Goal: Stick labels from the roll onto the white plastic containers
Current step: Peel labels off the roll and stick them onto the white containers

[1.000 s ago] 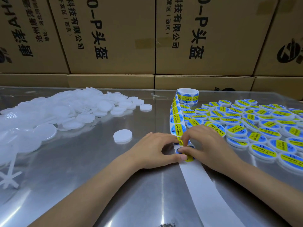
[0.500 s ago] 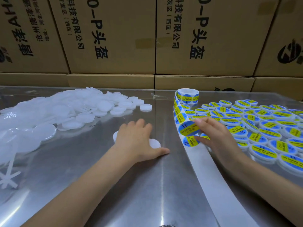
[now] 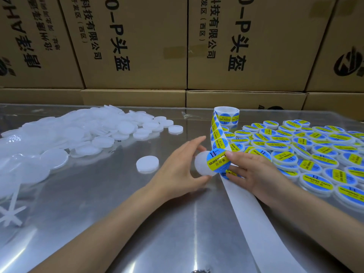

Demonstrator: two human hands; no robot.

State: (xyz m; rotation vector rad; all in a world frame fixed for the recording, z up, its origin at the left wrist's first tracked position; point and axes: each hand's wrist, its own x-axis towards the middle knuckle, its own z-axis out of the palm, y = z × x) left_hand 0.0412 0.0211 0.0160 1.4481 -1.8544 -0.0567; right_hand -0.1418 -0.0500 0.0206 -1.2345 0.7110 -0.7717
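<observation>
I see the left hand gripping a round white container, tilted up off the metal table. Right hand pinches a blue-and-yellow label against its face. The label roll stands behind, its strip trailing forward.

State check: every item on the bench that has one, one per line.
left hand: holds a white container, lifted off the table
white container: held, label partly over it
label: peeled, pinched by right hand
label roll: upright, partly unwound
backing strip: bare, trailing toward the viewer
labelled containers: finished, piled right
unlabelled containers: heaped left
</observation>
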